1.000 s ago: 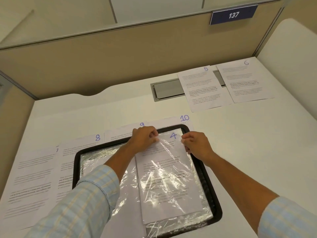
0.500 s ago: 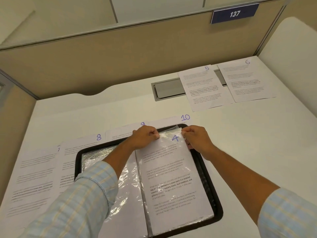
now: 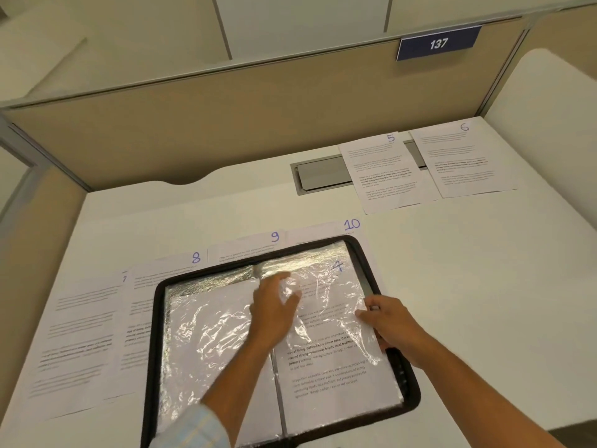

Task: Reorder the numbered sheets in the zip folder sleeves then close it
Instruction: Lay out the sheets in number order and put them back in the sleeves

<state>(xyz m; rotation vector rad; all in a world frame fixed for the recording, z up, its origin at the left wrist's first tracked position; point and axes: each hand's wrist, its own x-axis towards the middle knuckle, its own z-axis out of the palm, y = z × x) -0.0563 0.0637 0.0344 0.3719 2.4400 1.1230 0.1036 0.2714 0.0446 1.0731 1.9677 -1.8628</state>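
zip folder (image 3: 157, 318) open, black rim | crinkly clear sleeve (image 3: 329, 302) w/ sheet 4 (image 3: 326, 376), R side | L hand (image 3: 274, 313) flat on sleeve | R hand (image 3: 392, 326) pinches sleeve edge

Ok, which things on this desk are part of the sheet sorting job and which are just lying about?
Job: black zip folder, its crinkled clear plastic sleeve, white printed sheet inside it, loose white sheets numbered 5, 6, 7, 8, 9, 10, left hand, right hand.
Lying about: blue 137 sign, grey metal desk hatch.
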